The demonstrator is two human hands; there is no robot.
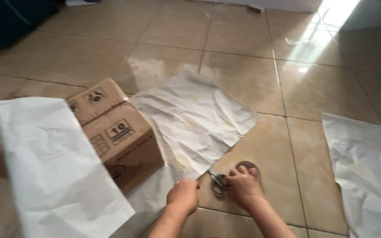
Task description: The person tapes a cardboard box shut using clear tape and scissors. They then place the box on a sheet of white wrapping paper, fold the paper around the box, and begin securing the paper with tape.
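Home interior: glossy beige tiled floor (243,79), sunlight patch, cardboard box (115,132)

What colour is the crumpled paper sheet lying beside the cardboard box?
The paper sheet is white with faint yellowish stains, shown in the head view.

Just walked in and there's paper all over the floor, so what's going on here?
A person is crouched over a tiled floor. The right hand grips a pair of scissors beside a roll of tape, and the left hand rests at the edge of a crumpled white paper sheet. A cardboard box sits on that sheet, partly draped by another white sheet.
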